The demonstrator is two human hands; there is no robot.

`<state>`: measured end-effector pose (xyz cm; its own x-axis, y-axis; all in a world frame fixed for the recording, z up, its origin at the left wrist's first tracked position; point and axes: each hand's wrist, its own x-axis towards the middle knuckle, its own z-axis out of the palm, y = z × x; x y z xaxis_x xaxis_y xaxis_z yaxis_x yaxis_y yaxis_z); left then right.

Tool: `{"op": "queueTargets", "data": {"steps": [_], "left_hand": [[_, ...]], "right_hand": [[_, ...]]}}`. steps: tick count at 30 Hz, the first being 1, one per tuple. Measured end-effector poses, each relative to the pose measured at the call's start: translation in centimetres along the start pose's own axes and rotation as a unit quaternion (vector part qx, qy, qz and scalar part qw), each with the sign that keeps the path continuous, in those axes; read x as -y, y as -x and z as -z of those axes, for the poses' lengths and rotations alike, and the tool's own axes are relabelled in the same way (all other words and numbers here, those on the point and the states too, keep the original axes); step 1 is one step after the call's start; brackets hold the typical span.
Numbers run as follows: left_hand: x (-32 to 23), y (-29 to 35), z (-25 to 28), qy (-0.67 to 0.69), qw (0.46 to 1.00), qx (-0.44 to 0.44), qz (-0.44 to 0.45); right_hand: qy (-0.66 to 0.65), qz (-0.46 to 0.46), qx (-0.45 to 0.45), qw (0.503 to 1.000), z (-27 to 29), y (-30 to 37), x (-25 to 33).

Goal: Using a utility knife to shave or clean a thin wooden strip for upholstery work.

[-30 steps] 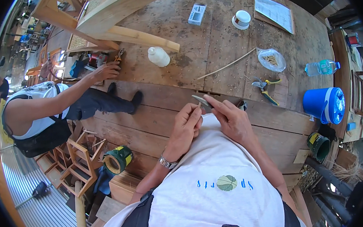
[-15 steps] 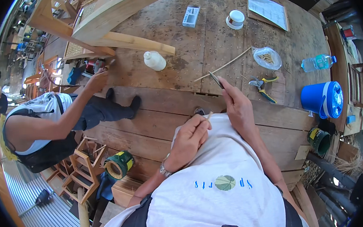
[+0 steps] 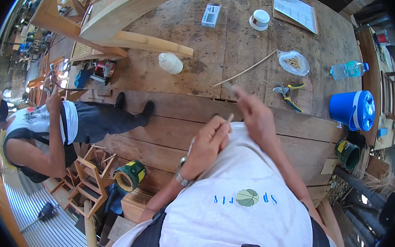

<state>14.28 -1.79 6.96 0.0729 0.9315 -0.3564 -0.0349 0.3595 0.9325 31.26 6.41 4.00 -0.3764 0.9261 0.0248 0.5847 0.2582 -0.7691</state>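
Observation:
In front of my white shirt, my left hand (image 3: 207, 142) is closed round a short thin wooden stick (image 3: 230, 117); only its pale tip shows past the fingers. To its right, my right hand (image 3: 257, 116) grips a thin narrow blade (image 3: 228, 86), apparently a knife, smeared by motion and pointing up toward the table edge. The two hands are close but apart. On the table just beyond lies a long thin cane strip (image 3: 245, 68). Right of it are a clear plastic bag of short sticks (image 3: 294, 63) and pruning shears (image 3: 289, 96) with yellow handles.
On the wooden table (image 3: 212, 69) stand a white squeeze bottle (image 3: 170, 63), small box (image 3: 211, 15), white jar (image 3: 259, 20), clipboard (image 3: 294, 12), water bottle (image 3: 349, 69) and blue bucket (image 3: 352, 110). A wooden chair frame (image 3: 128, 15) lies far left. A co-worker (image 3: 45, 131) stands at left.
My right hand has shifted slightly left and the blade has blurred. My left hand has risen a little with the stick. The co-worker's hand has drawn back from the table toward their chest.

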Motion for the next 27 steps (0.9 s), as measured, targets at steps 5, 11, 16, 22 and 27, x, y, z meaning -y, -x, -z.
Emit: {"op": "queueTargets", "data": {"steps": [5, 11, 16, 22, 27], "left_hand": [[-1.6, -0.7, 0.5, 0.181, 0.974, -0.072, 0.116], [-1.3, -0.9, 0.4, 0.209, 0.969, -0.052, 0.12], [-0.8, -0.5, 0.2, 0.138, 0.985, -0.06, 0.084], [-0.9, 0.5, 0.6, 0.192, 0.972, -0.015, 0.135], [-0.8, -0.1, 0.7, 0.213, 0.966, -0.021, 0.143]], "right_hand": [[-0.039, 0.026, 0.045, 0.998, 0.5, 1.6, 1.8], [0.016, 0.049, 0.074, 0.996, 0.6, 1.9, 1.8], [0.055, 0.041, 0.056, 0.996, 0.3, 1.6, 1.5], [-0.048, 0.02, 0.003, 0.999, 0.1, 1.9, 0.7], [0.011, 0.033, 0.064, 0.997, 0.7, 2.8, 1.5]]}}
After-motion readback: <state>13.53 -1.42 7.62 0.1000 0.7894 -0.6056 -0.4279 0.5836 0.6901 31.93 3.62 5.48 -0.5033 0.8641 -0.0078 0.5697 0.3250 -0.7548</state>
